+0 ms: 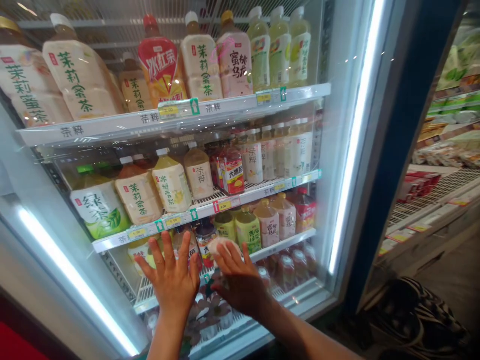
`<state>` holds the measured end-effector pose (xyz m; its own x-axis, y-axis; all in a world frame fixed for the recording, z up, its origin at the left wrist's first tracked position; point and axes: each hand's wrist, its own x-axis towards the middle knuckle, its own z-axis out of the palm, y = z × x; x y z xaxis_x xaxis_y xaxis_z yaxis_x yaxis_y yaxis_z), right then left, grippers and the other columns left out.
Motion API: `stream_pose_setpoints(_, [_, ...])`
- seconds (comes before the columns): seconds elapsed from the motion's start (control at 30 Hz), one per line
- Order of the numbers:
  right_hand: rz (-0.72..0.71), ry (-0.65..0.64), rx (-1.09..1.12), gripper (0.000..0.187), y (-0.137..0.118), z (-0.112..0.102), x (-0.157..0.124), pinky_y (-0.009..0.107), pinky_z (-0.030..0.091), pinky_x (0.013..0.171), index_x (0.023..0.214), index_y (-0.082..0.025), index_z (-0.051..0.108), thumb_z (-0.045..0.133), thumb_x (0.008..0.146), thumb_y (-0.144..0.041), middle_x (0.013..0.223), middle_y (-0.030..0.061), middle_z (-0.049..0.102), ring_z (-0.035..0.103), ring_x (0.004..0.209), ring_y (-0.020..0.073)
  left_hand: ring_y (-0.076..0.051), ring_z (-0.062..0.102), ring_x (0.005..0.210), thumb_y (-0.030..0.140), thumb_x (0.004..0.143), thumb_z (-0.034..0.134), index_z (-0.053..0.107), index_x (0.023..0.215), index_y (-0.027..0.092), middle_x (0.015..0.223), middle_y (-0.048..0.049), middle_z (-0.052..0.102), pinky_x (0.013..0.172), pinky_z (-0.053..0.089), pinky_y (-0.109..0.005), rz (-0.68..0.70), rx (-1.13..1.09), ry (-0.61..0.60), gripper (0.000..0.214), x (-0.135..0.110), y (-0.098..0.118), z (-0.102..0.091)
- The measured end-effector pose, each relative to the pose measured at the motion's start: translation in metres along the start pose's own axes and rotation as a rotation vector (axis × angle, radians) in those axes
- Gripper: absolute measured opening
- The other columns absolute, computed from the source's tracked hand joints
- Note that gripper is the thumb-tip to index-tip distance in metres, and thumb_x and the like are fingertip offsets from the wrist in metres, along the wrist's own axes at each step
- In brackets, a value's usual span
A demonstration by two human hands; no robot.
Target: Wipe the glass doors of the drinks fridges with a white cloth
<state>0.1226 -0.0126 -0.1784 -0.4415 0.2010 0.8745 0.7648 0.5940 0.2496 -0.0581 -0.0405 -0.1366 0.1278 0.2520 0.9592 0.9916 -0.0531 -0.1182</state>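
The fridge (333, 150) holds bottles (172, 180) on its shelves (240, 104), some containing pale green drink; before its lower shelves, a white cloth (219, 245) lies under the right hand's (240, 280) fingers, their grip unclear; the left hand (172, 272) is splayed, released. Right of the fridge, racks (405, 212) carry packets (452, 155); both hands hide some lower bottles.
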Motion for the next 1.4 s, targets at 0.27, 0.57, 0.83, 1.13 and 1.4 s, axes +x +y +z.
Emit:
stream_pose_setpoints(0.27, [0.097, 0.092, -0.029, 0.073, 0.001, -0.007, 0.070, 0.053, -0.006, 0.132, 0.152, -0.007, 0.047, 0.041, 0.102, -0.060, 0.165, 0.0136, 0.040, -0.001, 0.163, 0.0268, -0.025, -0.008, 0.162, 0.030, 0.098, 0.058, 0.023, 0.163, 0.032, 0.175, -0.0027, -0.002, 0.129, -0.011, -0.056, -0.006, -0.025, -0.004, 0.073, 0.000, 0.000, -0.001])
stream_pose_setpoints(0.57, [-0.038, -0.069, -0.013, 0.058, 0.003, 0.015, -0.078, 0.052, 0.006, 0.133, 0.144, -0.007, 0.055, 0.056, 0.098, -0.043, 0.159, 0.0160, 0.049, 0.014, 0.162, 0.0302, -0.024, -0.006, 0.162, 0.030, 0.096, 0.062, 0.020, 0.162, 0.036, 0.175, -0.0013, -0.001, 0.130, -0.009, -0.057, -0.030, -0.012, -0.004, 0.078, -0.001, 0.000, 0.001])
stream_pose_setpoints(0.83, [0.143, 0.029, -0.133, 0.083, 0.025, 0.000, 0.027, 0.065, 0.013, 0.128, 0.157, 0.000, 0.034, 0.043, 0.101, -0.061, 0.167, 0.0249, 0.029, 0.008, 0.161, 0.0379, -0.026, -0.005, 0.163, 0.029, 0.095, 0.064, 0.023, 0.163, 0.033, 0.175, -0.0045, 0.002, 0.130, -0.008, -0.058, -0.021, 0.015, 0.007, 0.079, -0.003, 0.001, 0.002])
stream_pose_setpoints(1.13, [0.120, 0.015, -0.132, 0.085, 0.041, 0.001, -0.028, 0.066, 0.008, 0.129, 0.164, -0.002, 0.011, 0.042, 0.103, -0.050, 0.172, 0.0222, 0.011, 0.000, 0.162, 0.0354, -0.038, -0.002, 0.161, 0.022, 0.093, 0.063, 0.014, 0.165, 0.029, 0.174, -0.0125, 0.003, 0.124, 0.002, -0.076, -0.096, -0.081, -0.072, 0.087, -0.043, 0.044, 0.007])
stream_pose_setpoints(1.4, [0.208, 0.068, -0.179, 0.077, 0.082, -0.004, -0.009, 0.066, 0.005, 0.129, 0.166, -0.010, -0.002, 0.038, 0.105, -0.035, 0.174, 0.0128, -0.004, -0.002, 0.162, 0.0306, -0.031, 0.011, 0.162, 0.019, 0.091, 0.060, 0.036, 0.159, 0.032, 0.166, -0.0084, 0.038, 0.131, 0.006, -0.064, -0.021, -0.187, -0.055, 0.073, -0.031, 0.108, 0.035])
